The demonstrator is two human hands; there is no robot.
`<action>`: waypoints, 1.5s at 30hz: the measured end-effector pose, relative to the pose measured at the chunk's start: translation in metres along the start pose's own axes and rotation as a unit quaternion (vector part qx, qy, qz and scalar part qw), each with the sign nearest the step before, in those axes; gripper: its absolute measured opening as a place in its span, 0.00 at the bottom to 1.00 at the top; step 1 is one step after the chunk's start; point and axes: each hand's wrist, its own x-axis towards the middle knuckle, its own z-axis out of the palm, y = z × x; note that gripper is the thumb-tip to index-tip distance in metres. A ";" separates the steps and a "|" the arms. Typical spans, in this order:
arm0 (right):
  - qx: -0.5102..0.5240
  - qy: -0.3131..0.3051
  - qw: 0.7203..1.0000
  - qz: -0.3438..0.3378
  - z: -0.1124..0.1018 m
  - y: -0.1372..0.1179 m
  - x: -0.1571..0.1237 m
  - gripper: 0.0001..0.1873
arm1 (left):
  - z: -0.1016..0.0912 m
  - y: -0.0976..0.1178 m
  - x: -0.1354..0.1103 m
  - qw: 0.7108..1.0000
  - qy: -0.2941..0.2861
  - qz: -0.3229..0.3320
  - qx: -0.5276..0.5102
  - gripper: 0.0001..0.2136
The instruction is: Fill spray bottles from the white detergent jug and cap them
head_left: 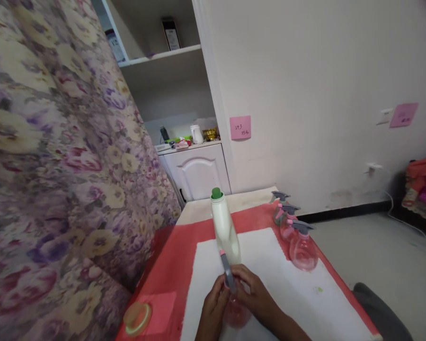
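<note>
Both hands are closed around the neck of a pink see-through spray bottle (pixel 237 313) near the table's front. Its grey trigger head (pixel 227 272) with a pink nozzle tip points away from me. My left hand (pixel 215 305) grips from the left side, fingers at the collar. From the right, my right hand (pixel 252 289) wraps the trigger head's base, its fingertips partly hidden. Just beyond them stands a tall pale bottle (pixel 225 229) with a green spout (pixel 216 192) and no cap on it.
Several spray bottles (pixel 303 253) line the table's right edge. A round pale-yellow lid (pixel 137 318) lies at the front left on a pink sheet (pixel 163 308). White paper (pixel 284 289) covers a red cloth (pixel 173 255). A floral curtain (pixel 74 166) hangs along the left side.
</note>
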 end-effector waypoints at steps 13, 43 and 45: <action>-0.050 0.123 0.990 0.047 0.015 0.009 0.001 0.10 | -0.008 0.017 -0.003 1.000 -0.003 0.009 0.006 0.20; -0.020 0.037 0.999 0.018 -0.001 0.018 -0.011 0.19 | 0.011 0.039 0.015 0.996 0.049 0.017 0.070 0.16; -0.023 0.034 0.999 0.008 0.001 0.014 -0.011 0.19 | 0.009 0.037 0.015 0.996 0.048 0.017 0.068 0.16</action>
